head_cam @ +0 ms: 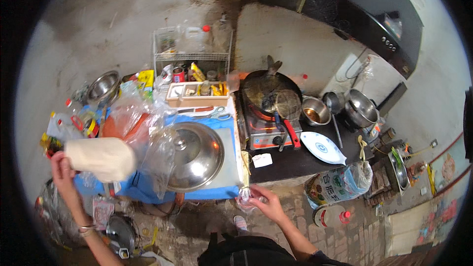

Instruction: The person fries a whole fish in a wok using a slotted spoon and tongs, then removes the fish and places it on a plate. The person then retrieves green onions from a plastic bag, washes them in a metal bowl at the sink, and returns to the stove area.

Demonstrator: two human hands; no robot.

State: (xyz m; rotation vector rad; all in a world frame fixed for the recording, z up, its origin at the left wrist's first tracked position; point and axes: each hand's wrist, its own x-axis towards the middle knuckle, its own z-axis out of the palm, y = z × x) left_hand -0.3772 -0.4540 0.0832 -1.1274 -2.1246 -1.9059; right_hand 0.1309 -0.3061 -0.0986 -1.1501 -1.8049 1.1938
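Note:
My left hand [63, 171] grips a cream-coloured, soft-looking roll or pad [101, 158] by its left end, above the blue-covered table [140, 188]. Motion blur hides what exactly it is. At the table's front right corner, the fingers of my right hand [269, 203] close on a small clear container or plastic bag [247, 203]. Between the hands, a domed steel lid [197, 159] rests on a pale board [230, 147]. Thin clear plastic bags [160, 159] lie against the lid's left side, partly covering a red-orange basin [122, 127].
A dark wok [255, 88] with a fish tail [274, 65] rising over its rim sits on a gas stove [266, 135]. A red handle [292, 133] points toward me. Scissors [218, 113], a seasoning box [197, 99], a white fish-shaped plate [322, 147] and a steel pot [316, 111] stand around.

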